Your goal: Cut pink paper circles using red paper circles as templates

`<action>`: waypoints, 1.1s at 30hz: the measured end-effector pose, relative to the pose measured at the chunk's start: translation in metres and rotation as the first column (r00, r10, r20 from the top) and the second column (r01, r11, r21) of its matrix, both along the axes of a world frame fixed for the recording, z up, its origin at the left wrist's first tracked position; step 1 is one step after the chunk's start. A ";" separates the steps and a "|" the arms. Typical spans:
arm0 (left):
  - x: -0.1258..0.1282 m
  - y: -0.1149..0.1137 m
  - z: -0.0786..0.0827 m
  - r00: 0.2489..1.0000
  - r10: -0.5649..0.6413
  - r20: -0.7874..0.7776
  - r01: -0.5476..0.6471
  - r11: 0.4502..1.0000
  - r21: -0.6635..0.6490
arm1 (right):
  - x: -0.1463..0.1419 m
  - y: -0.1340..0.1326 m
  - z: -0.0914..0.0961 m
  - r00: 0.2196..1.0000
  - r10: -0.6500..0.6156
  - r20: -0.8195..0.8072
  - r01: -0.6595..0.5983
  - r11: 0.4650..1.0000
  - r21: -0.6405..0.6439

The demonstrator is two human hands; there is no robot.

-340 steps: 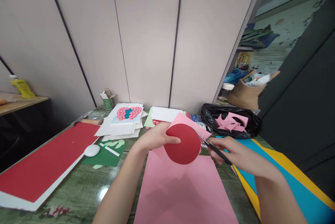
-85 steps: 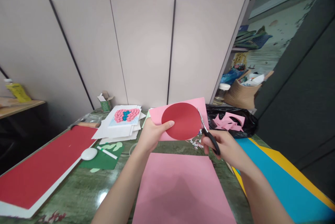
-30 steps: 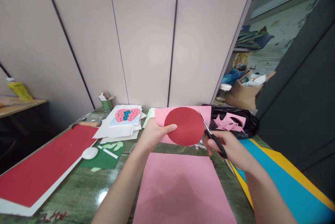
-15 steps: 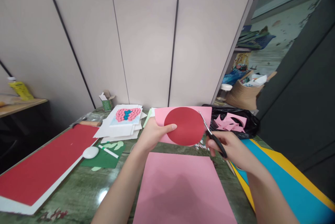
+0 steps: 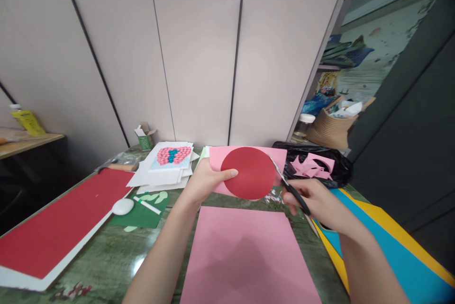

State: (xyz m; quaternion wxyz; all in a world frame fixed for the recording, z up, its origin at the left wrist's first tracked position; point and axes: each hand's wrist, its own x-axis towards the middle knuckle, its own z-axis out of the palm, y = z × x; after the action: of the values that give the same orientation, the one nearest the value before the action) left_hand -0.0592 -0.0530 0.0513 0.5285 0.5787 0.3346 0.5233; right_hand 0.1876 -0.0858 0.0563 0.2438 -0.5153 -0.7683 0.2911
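My left hand grips a red paper circle together with the pink paper behind it, thumb on the red face. In my right hand is a pair of black-handled scissors. Their blades lie along the circle's upper right edge, across the pink paper. Both papers are held up above the table. Below them, a larger pink sheet lies flat on the green marbled table.
Pink scraps lie on a black plastic bag at right. Blue and yellow sheets are nearer. To the left are red card, a white oval object, a marker on green paper and stacked white sheets.
The scissors have advanced slightly up and left along the circle's edge. The held papers have shifted a little to the left.
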 end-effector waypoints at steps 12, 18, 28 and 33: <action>-0.001 -0.001 0.002 0.993 0.023 -0.118 -0.023 1.000 -0.003 | 0.012 0.002 -0.004 0.998 0.024 0.058 -0.025 0.999 0.024; -0.003 0.001 -0.002 0.990 0.027 -0.141 -0.028 1.000 -0.007 | 0.011 0.002 -0.003 0.997 0.013 0.070 -0.013 1.000 0.009; -0.002 0.001 -0.004 0.974 0.033 -0.224 -0.033 0.999 0.000 | 0.005 0.000 -0.002 0.998 -0.025 0.057 0.025 1.000 -0.007; -0.002 0.001 -0.002 0.979 0.037 -0.202 -0.042 0.999 -0.022 | 0.004 0.001 -0.001 0.998 -0.020 0.056 0.021 1.000 -0.017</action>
State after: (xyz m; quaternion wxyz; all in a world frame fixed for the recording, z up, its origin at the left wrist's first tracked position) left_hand -0.0614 -0.0523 0.0494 0.4889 0.6150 0.4048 0.4679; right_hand 0.1917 -0.0850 0.0555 0.2205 -0.5334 -0.7669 0.2807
